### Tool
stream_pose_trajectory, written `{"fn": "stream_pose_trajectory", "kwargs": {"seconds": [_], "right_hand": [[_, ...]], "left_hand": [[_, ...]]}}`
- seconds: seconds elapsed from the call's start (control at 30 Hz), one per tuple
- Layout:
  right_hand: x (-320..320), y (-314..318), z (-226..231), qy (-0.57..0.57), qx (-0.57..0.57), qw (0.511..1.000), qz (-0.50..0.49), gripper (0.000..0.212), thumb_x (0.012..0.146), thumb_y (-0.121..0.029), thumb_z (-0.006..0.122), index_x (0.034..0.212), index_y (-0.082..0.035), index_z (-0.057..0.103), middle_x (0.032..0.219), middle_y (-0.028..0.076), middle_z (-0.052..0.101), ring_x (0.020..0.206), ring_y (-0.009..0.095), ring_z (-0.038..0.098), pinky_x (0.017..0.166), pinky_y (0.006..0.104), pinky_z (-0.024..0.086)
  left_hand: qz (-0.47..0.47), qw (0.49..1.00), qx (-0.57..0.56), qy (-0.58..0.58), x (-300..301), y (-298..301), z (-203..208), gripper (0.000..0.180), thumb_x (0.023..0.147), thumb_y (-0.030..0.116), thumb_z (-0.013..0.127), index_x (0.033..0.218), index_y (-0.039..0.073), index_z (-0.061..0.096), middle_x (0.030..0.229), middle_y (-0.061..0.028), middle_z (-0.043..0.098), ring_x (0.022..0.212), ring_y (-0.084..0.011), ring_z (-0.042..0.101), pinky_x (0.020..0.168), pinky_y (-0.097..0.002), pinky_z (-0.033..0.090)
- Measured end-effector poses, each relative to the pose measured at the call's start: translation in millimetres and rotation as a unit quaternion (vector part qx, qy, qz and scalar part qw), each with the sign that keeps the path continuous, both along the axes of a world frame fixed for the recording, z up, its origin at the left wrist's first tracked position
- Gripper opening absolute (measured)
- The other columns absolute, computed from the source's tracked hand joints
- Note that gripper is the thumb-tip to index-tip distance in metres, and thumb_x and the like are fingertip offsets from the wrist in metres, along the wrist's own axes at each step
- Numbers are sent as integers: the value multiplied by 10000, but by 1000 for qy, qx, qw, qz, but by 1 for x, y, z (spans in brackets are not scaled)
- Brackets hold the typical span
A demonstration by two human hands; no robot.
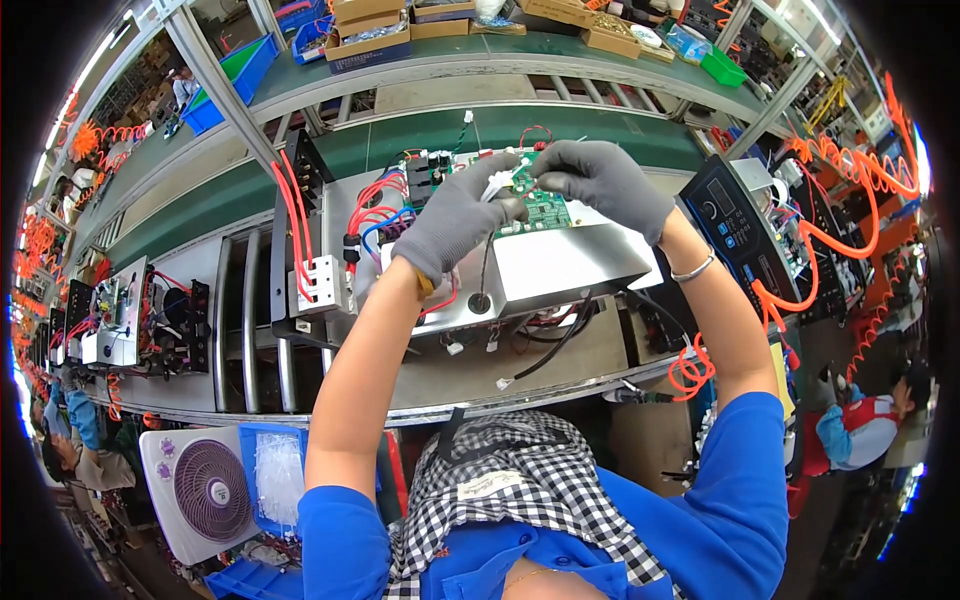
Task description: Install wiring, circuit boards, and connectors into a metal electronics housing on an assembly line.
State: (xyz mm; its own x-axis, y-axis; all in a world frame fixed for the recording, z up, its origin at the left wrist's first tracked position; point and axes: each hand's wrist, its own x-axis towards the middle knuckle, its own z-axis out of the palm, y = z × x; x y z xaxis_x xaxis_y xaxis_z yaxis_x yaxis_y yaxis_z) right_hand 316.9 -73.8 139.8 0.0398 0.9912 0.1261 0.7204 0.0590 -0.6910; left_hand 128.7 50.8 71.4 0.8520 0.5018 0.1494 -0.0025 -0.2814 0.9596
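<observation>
Both my hands wear grey gloves and meet over a green circuit board in an open metal chassis. My left hand is closed around white wire connectors, which poke out between thumb and fingers. My right hand faces it from the right, fingers bent into a pinch close to the connectors; what sits between its fingertips is too small to make out. Red wires run beside my left hand toward a white terminal block. A black cable drops from under the left hand into a round hole.
A dark control panel stands right of the chassis, with an orange coiled air hose beyond. Loose black cables hang at the near edge. Another unit sits on the rollers at left. Cardboard boxes line the far shelf.
</observation>
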Motion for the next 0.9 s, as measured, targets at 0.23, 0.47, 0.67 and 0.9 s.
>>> {"fn": "stream_pose_trajectory", "kwargs": {"seconds": [0.23,0.47,0.67,0.9], "right_hand": [[15,14,-20,-283,-107,953,17,260,878,-280,705,1082,-118,701,933,143,710,840,337,675,773,423,526],[18,26,-33,-376,-137,916,33,220,832,-257,720,958,-77,721,892,136,704,798,307,672,743,393,526],[14,32,-27,-73,-283,956,10,243,866,-237,684,1020,-57,731,902,123,717,797,226,689,779,361,529],[19,37,-34,-99,-265,958,43,243,882,-227,675,1033,-45,731,847,101,714,781,196,684,760,338,524]], "left_hand": [[85,965,213,125,13,-19,16,476,879,137,659,1346,160,571,1147,-208,671,1043,-370,647,872,-401,512],[129,980,80,-126,-38,-47,35,483,842,63,654,1318,131,605,1063,-155,719,952,-301,710,859,-367,538],[-30,998,-49,38,-113,-107,-20,345,886,159,710,1203,31,662,1062,-112,723,998,-229,705,857,-340,544],[53,982,-36,179,-118,-142,-147,384,914,267,671,1228,46,642,1121,-173,688,1025,-309,678,872,-391,525]]}}
